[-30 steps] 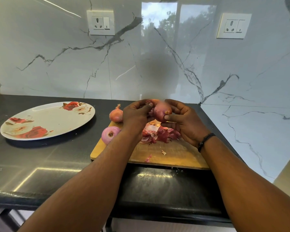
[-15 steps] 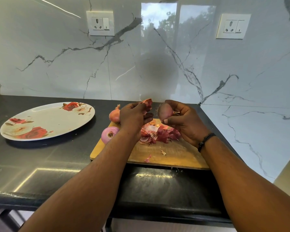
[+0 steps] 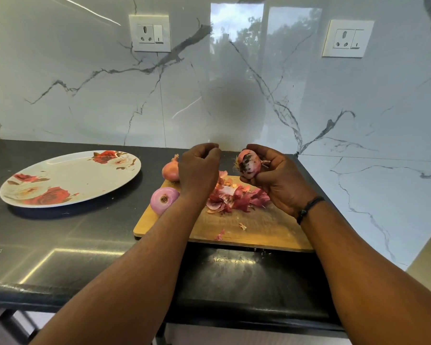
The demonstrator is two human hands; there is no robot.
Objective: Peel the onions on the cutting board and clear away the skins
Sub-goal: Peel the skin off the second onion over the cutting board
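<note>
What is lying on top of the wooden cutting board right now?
On the cutting board lie a pile of onion skins, a few small scraps and a peeled onion. The left hand hides part of the pile and board.

Three onions on show: one in the right hand [image 3: 281, 180], streaked with dark marks [image 3: 249, 165], one peeled and purple [image 3: 164, 199] at the near-left corner of the single wooden cutting board [image 3: 256, 227], and one with its papery skin on [image 3: 171, 170] at the far-left corner. One heap of red skins [image 3: 237, 197] sits mid-board, with two stray scraps [image 3: 220, 235] nearer the front edge. One flowered plate [image 3: 67, 178] rests on the bench [image 3: 60, 235], two wall sockets [image 3: 149, 33] hang above, and two hands are up, the left hand [image 3: 197, 170] being the second.
</note>
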